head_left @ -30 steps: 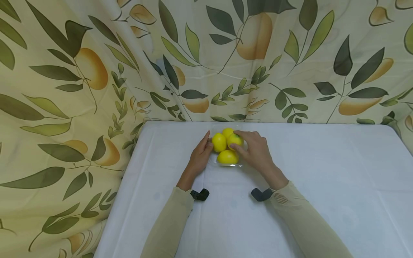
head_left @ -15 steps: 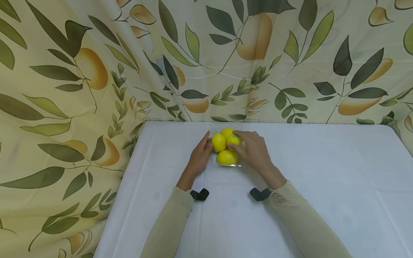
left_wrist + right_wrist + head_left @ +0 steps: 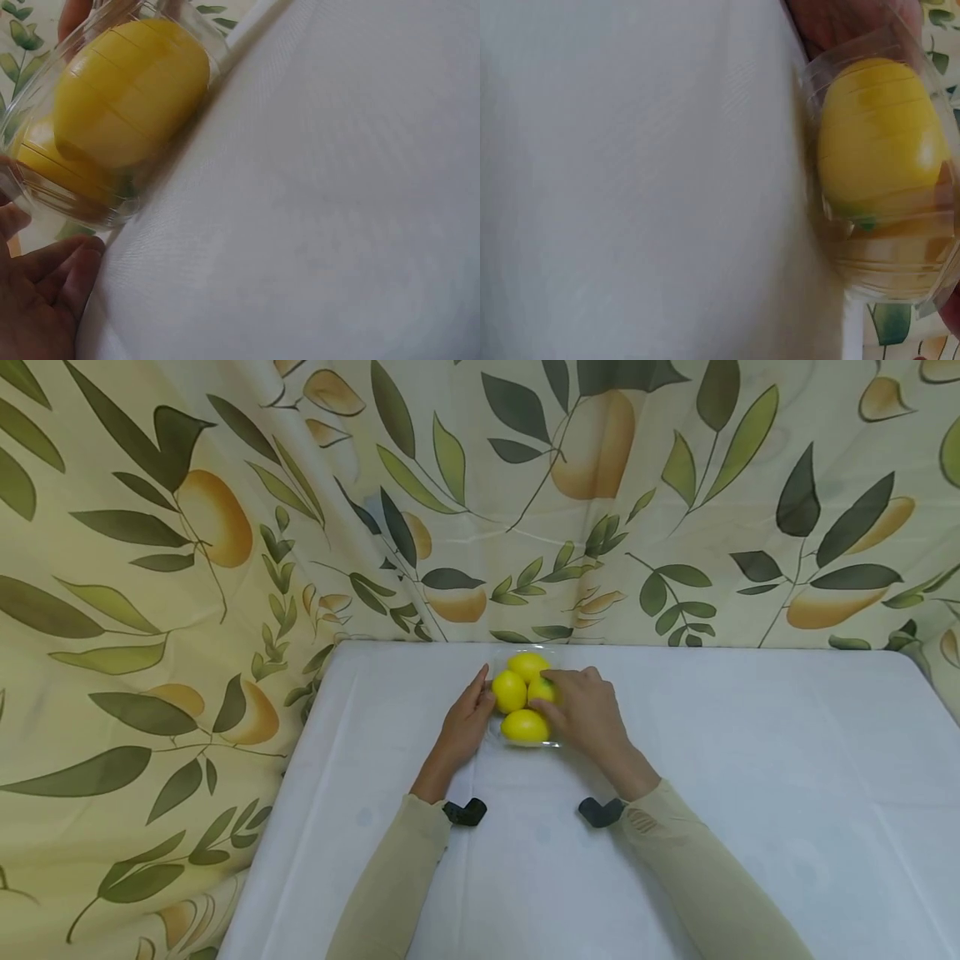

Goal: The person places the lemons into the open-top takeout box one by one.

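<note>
Several yellow lemons (image 3: 525, 726) sit in a clear plastic container (image 3: 556, 653) near the table's far edge. My right hand (image 3: 594, 710) holds the rightmost lemon (image 3: 542, 691) between thumb and fingers and partly covers it. Against the container's left side rests my left hand (image 3: 467, 720), fingers fairly straight and pointing away from me. Through the clear wall in the left wrist view, a lemon (image 3: 131, 90) shows above the left hand (image 3: 45, 296). In the right wrist view, another lemon (image 3: 881, 139) shows through the ribbed wall; most of the right hand is out of that view.
A white cloth (image 3: 750, 793) covers the table. Behind and to the left hangs a curtain (image 3: 450, 485) printed with leaves and fruit. Dark wrist devices (image 3: 465, 812) stick out from both sleeves, just above the cloth.
My right hand has shifted slightly left with its lemon, which now sits closer among the others. The far lemon has turned and lies more sideways. My left hand has stayed put.
</note>
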Available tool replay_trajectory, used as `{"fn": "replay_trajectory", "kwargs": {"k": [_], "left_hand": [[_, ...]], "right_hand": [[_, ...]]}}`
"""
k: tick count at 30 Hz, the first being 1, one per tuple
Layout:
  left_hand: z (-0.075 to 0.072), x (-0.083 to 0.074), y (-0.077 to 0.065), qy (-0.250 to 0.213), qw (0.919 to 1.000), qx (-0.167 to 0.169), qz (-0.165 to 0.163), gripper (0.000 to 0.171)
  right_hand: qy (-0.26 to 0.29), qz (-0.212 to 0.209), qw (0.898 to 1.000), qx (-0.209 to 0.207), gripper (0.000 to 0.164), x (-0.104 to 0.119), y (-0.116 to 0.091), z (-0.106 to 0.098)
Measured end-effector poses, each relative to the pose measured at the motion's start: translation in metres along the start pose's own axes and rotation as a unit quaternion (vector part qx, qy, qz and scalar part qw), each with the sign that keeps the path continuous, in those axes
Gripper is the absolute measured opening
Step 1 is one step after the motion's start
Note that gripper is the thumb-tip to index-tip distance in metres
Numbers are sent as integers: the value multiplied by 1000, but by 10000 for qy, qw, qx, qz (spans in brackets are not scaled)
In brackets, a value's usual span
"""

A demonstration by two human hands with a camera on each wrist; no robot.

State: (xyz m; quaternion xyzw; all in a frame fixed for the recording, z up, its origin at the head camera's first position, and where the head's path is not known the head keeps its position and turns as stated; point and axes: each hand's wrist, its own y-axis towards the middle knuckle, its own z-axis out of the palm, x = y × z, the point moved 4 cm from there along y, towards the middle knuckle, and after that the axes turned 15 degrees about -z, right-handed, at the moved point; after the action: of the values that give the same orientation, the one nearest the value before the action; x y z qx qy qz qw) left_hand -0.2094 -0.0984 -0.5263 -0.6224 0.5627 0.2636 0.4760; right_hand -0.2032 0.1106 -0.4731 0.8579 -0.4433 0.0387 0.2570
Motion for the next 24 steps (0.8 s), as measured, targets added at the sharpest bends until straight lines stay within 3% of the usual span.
{"fn": "replay_trajectory", "kwargs": {"k": [11,24], "left_hand": [[0,-1,2,43,9999,-17,-109,57],[1,1,3,-93,9999,77,-123,58]], "right_hand": [[339,225,9991,-88,54,2,-1,4],[1024,486,9932,275,61,-8,-1,-1]]}}
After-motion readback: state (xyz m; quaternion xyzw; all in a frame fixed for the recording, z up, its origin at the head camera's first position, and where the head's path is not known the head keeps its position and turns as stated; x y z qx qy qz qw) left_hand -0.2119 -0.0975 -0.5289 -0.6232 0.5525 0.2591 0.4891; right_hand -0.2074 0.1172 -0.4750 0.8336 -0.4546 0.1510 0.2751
